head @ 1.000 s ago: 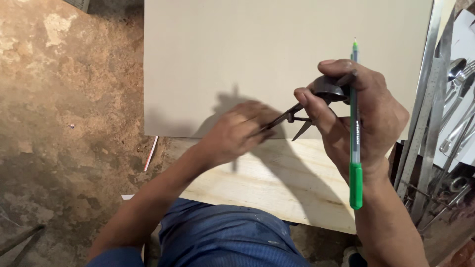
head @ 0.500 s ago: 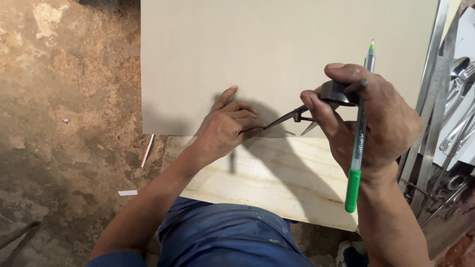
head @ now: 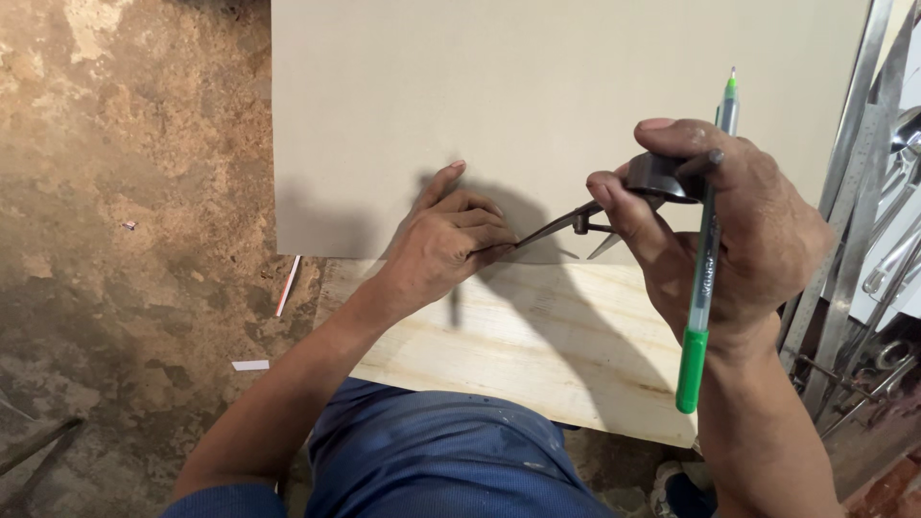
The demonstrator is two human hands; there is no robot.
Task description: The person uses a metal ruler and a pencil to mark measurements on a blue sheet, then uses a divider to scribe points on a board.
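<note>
A large beige tile lies flat on a pale plywood board. My right hand grips the dark head of a metal divider above the tile's near edge and also holds a green-capped pen upright between its fingers. My left hand rests on the tile's near edge, with its fingertips pinching the tip of the divider's left leg. The divider's other leg points down toward the tile edge.
Rough brown dirt floor spreads to the left, with a small white scrap and a thin stick. Metal rulers and bars lean at the right edge. My blue-clad knee is below the board.
My left hand has slid slightly left and down along the tile edge. The right hand with divider and pen has stayed nearly in place.
</note>
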